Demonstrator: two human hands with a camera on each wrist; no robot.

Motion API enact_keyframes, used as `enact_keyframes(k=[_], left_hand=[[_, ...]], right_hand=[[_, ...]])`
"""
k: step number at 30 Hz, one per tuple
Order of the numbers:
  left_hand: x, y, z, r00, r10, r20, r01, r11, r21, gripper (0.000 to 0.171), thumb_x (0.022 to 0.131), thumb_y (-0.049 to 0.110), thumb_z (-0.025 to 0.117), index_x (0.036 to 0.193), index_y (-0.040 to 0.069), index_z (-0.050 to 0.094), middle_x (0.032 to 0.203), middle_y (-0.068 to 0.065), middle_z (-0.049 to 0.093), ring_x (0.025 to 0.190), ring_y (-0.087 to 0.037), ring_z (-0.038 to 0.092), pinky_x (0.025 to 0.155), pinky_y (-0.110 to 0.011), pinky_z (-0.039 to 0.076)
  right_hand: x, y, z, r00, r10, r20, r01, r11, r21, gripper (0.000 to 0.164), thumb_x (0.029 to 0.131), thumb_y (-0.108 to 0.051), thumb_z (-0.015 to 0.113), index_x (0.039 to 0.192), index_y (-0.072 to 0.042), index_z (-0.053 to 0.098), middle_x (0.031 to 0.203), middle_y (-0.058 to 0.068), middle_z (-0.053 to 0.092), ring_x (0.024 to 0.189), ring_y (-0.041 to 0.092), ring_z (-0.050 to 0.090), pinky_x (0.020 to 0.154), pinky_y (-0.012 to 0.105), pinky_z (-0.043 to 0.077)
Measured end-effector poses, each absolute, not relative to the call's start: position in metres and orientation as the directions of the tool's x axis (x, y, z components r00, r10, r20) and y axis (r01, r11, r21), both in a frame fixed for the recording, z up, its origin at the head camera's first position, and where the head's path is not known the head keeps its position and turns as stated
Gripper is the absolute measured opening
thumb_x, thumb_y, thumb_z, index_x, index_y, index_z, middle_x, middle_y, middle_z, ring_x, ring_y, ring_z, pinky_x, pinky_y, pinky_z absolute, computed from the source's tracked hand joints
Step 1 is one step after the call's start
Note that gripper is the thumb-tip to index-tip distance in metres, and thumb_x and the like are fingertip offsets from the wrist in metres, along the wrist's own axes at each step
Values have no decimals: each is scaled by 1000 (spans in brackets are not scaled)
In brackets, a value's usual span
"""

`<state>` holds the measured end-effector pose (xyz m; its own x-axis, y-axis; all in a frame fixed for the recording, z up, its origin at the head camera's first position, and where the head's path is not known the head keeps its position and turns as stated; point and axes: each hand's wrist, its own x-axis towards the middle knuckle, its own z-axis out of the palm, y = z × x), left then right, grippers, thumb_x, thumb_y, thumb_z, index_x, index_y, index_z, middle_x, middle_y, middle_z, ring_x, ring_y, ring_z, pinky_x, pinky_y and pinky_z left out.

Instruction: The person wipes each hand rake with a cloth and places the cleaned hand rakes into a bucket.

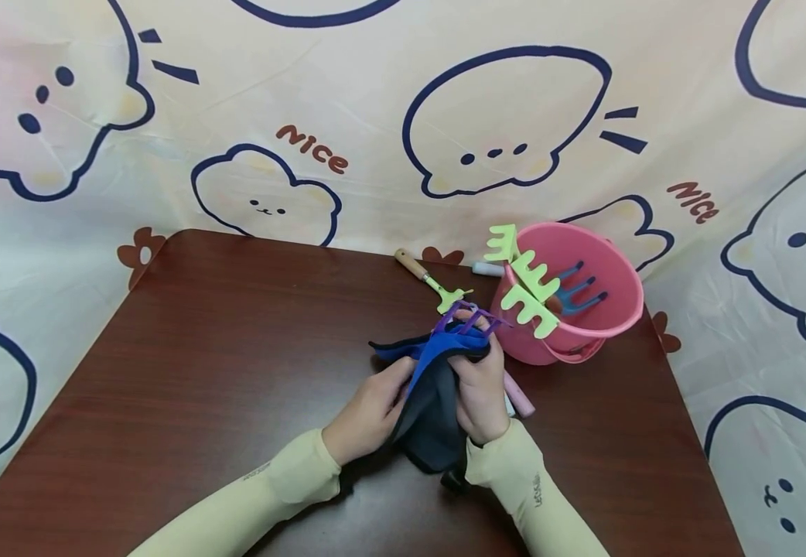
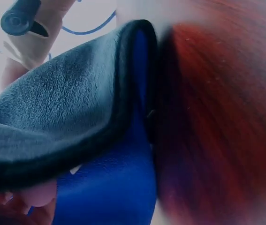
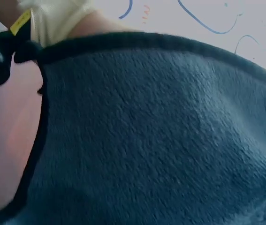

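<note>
Both hands work on a two-sided cloth (image 1: 431,433), dark grey and fuzzy on one face, smooth blue on the other, with black edging. My left hand (image 1: 368,406) grips its left side, the thumb on the fold. At the right my right hand (image 1: 484,391) holds the cloth's top part together with a purple toy rake (image 1: 445,317), whose tines stick out above the blue face. In the left wrist view the folded cloth (image 2: 67,98) partly covers the left fingertips (image 2: 41,193). The grey face (image 3: 161,122) fills most of the right wrist view and hides the right fingers.
A pink bucket (image 1: 626,302) stands at the right, with green rake heads (image 1: 531,278) over its rim and a blue rake (image 1: 577,294) inside. Behind the cloth lies a green rake with a wooden handle (image 1: 411,264). A pink handle (image 1: 518,394) shows beside the right hand. Patterned fabric borders the brown table (image 1: 201,348).
</note>
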<state>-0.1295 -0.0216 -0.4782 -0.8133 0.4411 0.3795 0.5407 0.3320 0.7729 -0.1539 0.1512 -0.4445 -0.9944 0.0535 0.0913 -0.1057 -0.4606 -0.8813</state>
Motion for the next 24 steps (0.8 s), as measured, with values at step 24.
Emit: enact_keyframes(k=[24], left_hand=[[-147,-50,-449,-801,460,382,573,406,712,23,101,14,67,124,11,64,113,-3,69,90,-12,63,85,-32,60]], right_hand=[[-169,194,-436,-978,-208,5,-5,3,-1000,46,91,11,68,124,-20,68,135,3,58,124,16,55,98,22,53]])
